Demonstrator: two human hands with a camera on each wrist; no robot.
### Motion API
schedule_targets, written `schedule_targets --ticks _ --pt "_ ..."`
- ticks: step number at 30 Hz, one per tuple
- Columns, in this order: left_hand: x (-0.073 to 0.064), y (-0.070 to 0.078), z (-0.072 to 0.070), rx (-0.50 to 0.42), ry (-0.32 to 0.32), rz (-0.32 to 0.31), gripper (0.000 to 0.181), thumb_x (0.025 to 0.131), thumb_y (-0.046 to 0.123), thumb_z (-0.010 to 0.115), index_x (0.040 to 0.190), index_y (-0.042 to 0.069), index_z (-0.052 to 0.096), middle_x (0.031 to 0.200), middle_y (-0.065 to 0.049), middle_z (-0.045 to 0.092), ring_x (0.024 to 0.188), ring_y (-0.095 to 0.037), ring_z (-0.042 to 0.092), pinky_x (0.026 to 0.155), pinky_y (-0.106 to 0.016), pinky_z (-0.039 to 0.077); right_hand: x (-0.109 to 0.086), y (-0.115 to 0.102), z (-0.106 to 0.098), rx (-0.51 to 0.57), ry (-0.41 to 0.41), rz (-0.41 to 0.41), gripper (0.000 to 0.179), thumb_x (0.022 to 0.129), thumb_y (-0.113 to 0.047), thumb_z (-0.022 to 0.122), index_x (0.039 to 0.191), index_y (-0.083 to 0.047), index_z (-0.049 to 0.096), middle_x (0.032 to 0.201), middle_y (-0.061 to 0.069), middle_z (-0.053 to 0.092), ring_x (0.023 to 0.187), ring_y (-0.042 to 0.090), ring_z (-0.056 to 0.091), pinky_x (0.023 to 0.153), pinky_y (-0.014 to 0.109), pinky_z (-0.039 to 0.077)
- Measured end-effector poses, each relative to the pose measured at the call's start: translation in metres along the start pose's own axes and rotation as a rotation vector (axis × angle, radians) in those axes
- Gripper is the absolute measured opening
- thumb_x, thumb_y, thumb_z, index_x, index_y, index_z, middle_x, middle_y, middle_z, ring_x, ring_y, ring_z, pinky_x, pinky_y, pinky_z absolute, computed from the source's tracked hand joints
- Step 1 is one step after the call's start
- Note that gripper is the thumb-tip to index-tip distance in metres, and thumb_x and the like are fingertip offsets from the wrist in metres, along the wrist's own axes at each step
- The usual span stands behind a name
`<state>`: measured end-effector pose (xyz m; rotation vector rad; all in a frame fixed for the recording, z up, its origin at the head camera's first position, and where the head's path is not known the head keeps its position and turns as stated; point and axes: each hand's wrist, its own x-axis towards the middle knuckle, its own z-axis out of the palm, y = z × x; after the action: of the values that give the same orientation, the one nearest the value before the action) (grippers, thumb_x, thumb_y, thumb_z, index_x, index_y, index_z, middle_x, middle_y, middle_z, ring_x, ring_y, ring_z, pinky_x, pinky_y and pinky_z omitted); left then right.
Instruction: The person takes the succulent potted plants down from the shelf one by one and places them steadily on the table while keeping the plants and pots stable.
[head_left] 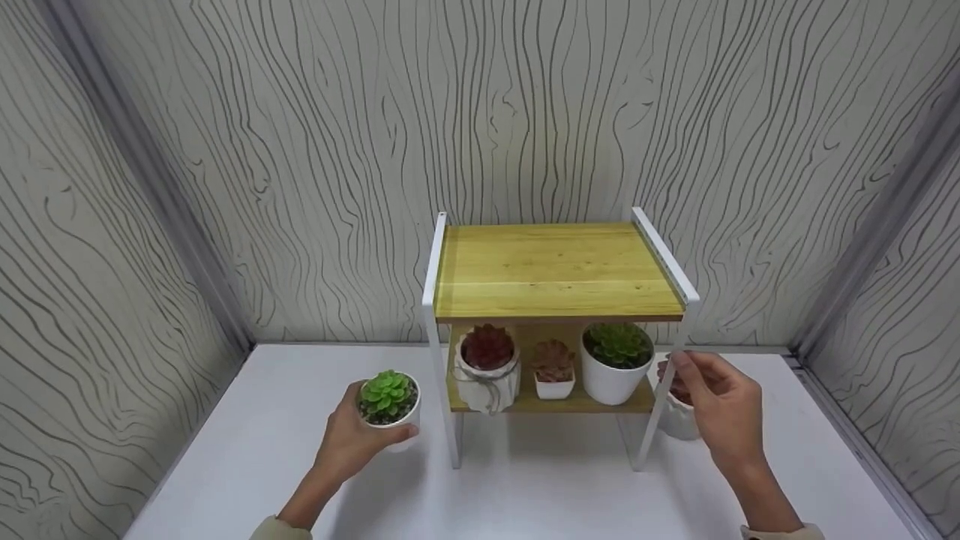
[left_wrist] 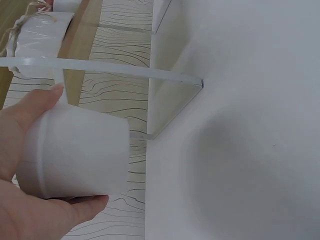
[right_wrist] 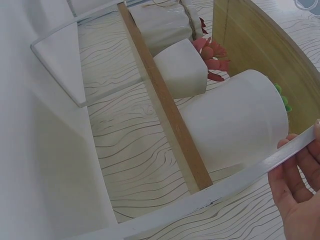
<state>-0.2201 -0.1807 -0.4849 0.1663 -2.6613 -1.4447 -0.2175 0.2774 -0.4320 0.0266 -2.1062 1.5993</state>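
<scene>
My left hand (head_left: 346, 439) holds a white round pot with a bright green succulent (head_left: 388, 397), left of a small two-tier shelf (head_left: 559, 270). In the left wrist view the white pot (left_wrist: 85, 152) lies between thumb and fingers, off the tabletop. My right hand (head_left: 729, 412) pinches the shelf's white right front post (right_wrist: 250, 177) between thumb and fingers. On the lower tier stand a wrapped pot with a dark red succulent (head_left: 487, 367), a small square pot with a reddish succulent (head_left: 554, 371) and a larger white pot with a green succulent (head_left: 618, 364).
Behind my right hand, right of the shelf, another pot with a reddish plant (head_left: 679, 420) stands partly hidden on the white table (head_left: 547, 495). Walls with wood-grain lines (head_left: 525, 112) rise behind and at both sides. The shelf's top board is bare wood.
</scene>
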Motion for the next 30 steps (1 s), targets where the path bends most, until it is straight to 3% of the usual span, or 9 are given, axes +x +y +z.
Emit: schedule_targets --ticks 5,8,15,25,30 --pt "0.005 -0.006 0.005 -0.009 0.026 -0.020 0.112 0.071 0.038 0.098 0.154 -0.005 0.038 0.149 -0.027 0.056 0.140 -0.046 0.056 0.114 -0.061 0.051 0.000 -0.001 0.001 -0.007 -0.006 0.005 0.026 0.106 -0.024 0.064 0.112 0.000 0.074 0.094 -0.003 0.081 0.083 0.005 0.078 0.076 0.019 0.064" --pt "0.007 -0.006 0.008 -0.025 0.032 -0.027 0.111 0.071 0.038 0.098 0.154 -0.005 0.038 0.150 -0.027 0.056 0.140 -0.046 0.055 0.114 -0.061 0.050 -0.001 -0.002 0.000 -0.015 -0.010 0.007 0.027 0.107 -0.025 0.063 0.113 -0.001 0.074 0.093 -0.006 0.081 0.084 0.004 0.078 0.077 0.020 0.064" --pt "0.013 -0.007 0.018 -0.044 0.058 0.011 0.107 0.072 0.036 0.098 0.152 -0.005 0.039 0.149 -0.027 0.057 0.140 -0.047 0.055 0.113 -0.061 0.051 0.000 -0.002 0.000 -0.013 -0.005 0.008 0.028 0.107 -0.025 0.064 0.114 0.000 0.074 0.092 -0.013 0.079 0.084 0.004 0.077 0.077 0.020 0.065" --pt "0.023 -0.016 0.038 -0.068 0.121 0.097 0.105 0.072 0.032 0.098 0.151 -0.007 0.040 0.145 -0.028 0.059 0.138 -0.046 0.057 0.112 -0.061 0.052 -0.001 -0.002 0.000 -0.016 -0.001 -0.005 0.027 0.107 -0.023 0.063 0.114 0.000 0.074 0.090 -0.014 0.079 0.084 0.003 0.078 0.076 0.019 0.064" --pt "0.028 -0.021 0.048 -0.085 0.121 0.094 0.105 0.072 0.031 0.098 0.151 -0.006 0.039 0.146 -0.028 0.059 0.138 -0.046 0.057 0.112 -0.060 0.052 -0.001 -0.002 -0.002 -0.018 -0.007 0.007 0.027 0.107 -0.024 0.064 0.116 -0.001 0.074 0.091 -0.014 0.079 0.085 0.003 0.078 0.077 0.019 0.064"
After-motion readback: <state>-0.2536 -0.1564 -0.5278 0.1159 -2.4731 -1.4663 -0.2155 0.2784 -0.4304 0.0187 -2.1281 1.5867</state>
